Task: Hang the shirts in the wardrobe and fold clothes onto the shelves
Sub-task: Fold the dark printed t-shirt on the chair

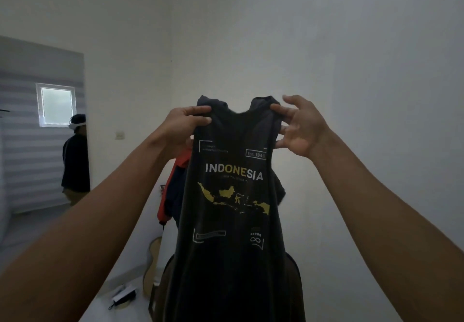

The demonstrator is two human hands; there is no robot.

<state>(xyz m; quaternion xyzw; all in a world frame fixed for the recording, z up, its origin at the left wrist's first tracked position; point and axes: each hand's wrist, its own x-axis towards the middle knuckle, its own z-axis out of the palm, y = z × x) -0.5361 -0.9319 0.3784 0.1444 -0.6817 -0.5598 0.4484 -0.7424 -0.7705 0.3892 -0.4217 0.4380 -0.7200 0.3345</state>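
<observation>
So the black shirt (233, 196) hangs straight down, long axis vertical, held up mid-air in front of the wall. Left hand (185, 125) and right hand (298, 128) each grip a shoulder, pinched shut, level, equally near.

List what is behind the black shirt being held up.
Behind the black shirt, an orange and dark garment shows at its left edge, with a chair lower down. The rest is covered.
</observation>
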